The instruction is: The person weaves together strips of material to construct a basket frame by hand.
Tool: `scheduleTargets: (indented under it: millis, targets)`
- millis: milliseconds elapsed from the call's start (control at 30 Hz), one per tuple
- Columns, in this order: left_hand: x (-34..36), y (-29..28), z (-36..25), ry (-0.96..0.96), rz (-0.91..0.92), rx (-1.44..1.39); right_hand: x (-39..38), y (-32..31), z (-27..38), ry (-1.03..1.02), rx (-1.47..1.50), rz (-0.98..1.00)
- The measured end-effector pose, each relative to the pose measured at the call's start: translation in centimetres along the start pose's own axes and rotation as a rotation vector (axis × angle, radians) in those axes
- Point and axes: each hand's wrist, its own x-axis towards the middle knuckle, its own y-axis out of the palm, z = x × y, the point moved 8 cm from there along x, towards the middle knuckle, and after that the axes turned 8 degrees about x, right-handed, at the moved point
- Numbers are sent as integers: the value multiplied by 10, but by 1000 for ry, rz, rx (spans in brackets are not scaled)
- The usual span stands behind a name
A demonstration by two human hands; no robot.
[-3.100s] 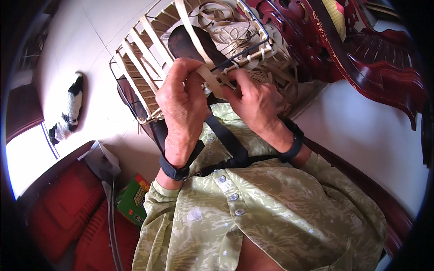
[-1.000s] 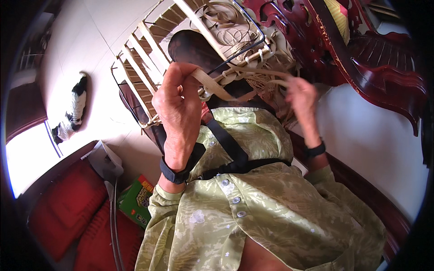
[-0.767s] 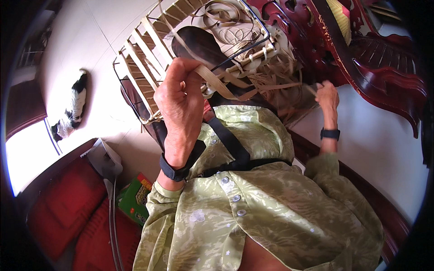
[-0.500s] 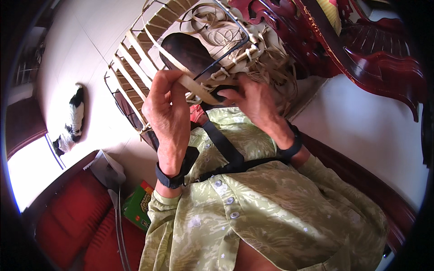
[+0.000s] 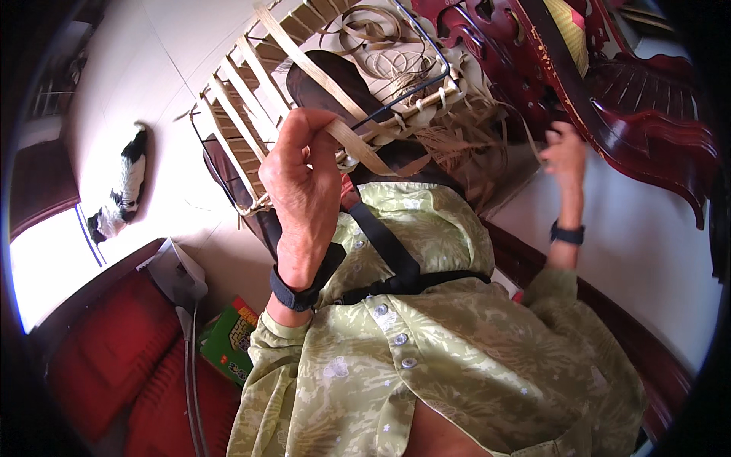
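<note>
Working a flat, tan, ribbon-like strip at the near rim of a beige-slatted, black-wire frame seems in hand, the left hand pinching it, the right hand unclear in its hold, the next move probably wanting steady tension.

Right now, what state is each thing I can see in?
Left hand: pinching the pale strip.
Pale strip: bent in a curve.
Right hand: partly curled, grip unclear.
Frame: part bound, part bare wire.
Cord: loosely coiled.
Wristbands: fastened around both wrists.
Animal: on the floor, posture unclear.
</note>
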Motion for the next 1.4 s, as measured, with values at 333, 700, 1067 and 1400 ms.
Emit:
scheduleTargets:
  millis: [333,700,1067,1400]
  targets:
    - [-3,-1,-13,-41,43,43,-147,176,144,-249,365,732]
    - [-8,2,-14,82,12,103,-135,146,162,-202,555,649]
    - [-5,3,-17,69,11,54,-30,2,47,-15,190,-5]
    - [-10,4,-8,49,8,28,-154,118,223,-683,13,302]
